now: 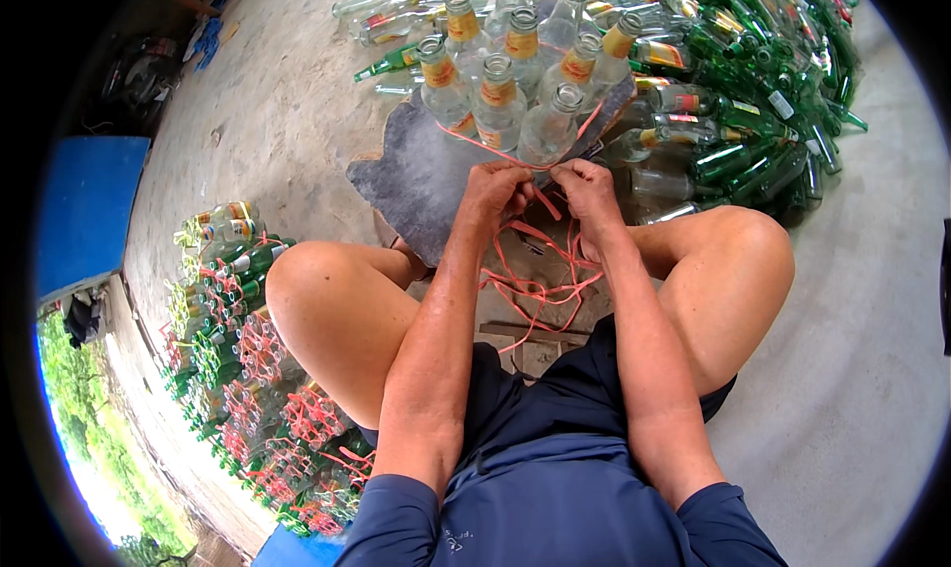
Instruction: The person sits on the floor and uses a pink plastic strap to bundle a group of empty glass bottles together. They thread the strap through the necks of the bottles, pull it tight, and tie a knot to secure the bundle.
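Note:
Several clear glass bottles [497,111] with orange neck labels stand upright in a tight cluster on a dark, uneven-edged slab [394,166]. A flat pink plastic strap [482,145] runs round the near side of the cluster. My left hand [498,189] is closed on the strap just in front of the nearest bottle [549,131]. Close beside it, my right hand [586,188] pinches the strap too, fingertips almost meeting the left's. Loose strap [535,292] hangs in tangled loops below my hands, between my legs. The far side of the cluster is partly hidden.
A large pile of loose green and clear bottles [728,111] lies beyond and right of the slab. Bundles of bottles tied with coloured strap [263,344] stand on the left. A blue panel [87,210] is at the far left, above a bright opening.

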Demonstrator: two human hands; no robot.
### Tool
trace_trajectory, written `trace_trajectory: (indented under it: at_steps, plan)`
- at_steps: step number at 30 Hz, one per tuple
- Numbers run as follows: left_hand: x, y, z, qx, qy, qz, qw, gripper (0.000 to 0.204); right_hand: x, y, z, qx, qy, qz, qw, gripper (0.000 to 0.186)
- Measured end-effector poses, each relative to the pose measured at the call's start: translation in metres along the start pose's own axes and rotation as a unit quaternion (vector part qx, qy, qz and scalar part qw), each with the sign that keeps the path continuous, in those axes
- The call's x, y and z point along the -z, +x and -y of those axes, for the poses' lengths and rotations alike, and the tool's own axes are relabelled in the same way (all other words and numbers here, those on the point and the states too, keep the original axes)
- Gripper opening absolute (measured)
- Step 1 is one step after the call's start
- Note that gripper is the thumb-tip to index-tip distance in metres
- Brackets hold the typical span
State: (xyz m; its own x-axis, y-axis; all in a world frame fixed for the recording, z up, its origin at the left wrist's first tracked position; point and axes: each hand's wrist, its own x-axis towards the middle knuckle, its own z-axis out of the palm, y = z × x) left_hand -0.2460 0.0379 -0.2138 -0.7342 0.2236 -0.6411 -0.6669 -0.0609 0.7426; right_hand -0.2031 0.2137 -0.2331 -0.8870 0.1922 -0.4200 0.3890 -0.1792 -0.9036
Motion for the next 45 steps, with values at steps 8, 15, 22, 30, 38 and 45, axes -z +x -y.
trace_trajectory:
  at_steps: [8, 15, 22, 30, 38, 45]
  plan:
    - [0.001, 0.002, 0.006, -0.037, 0.023, -0.017, 0.999, 0.013, -0.005, 0.001, -0.005, 0.031, -0.039, -0.043, 0.998, 0.016]
    - [0.000, -0.007, 0.008, -0.025, -0.015, 0.020, 0.999, 0.019, -0.002, -0.012, 0.000, 0.017, -0.103, -0.027, 0.994, 0.023]
    - [0.001, -0.008, 0.010, -0.035, -0.033, 0.031, 0.998, 0.021, -0.014, -0.039, 0.009, -0.150, 0.051, 0.054, 0.986, 0.025]
    - [0.002, 0.001, 0.018, -0.016, -0.137, 0.071, 0.988, 0.014, -0.015, -0.039, 0.008, -0.216, 0.127, 0.096, 0.963, 0.016]
    - [0.000, 0.005, 0.027, -0.019, -0.152, 0.079, 0.985, 0.012, -0.010, -0.029, -0.001, -0.211, 0.133, 0.105, 0.963, 0.019]
    - [0.003, 0.006, 0.030, -0.020, -0.137, 0.080, 0.987, 0.011, -0.025, -0.030, 0.006, -0.199, 0.229, 0.067, 0.951, 0.022]
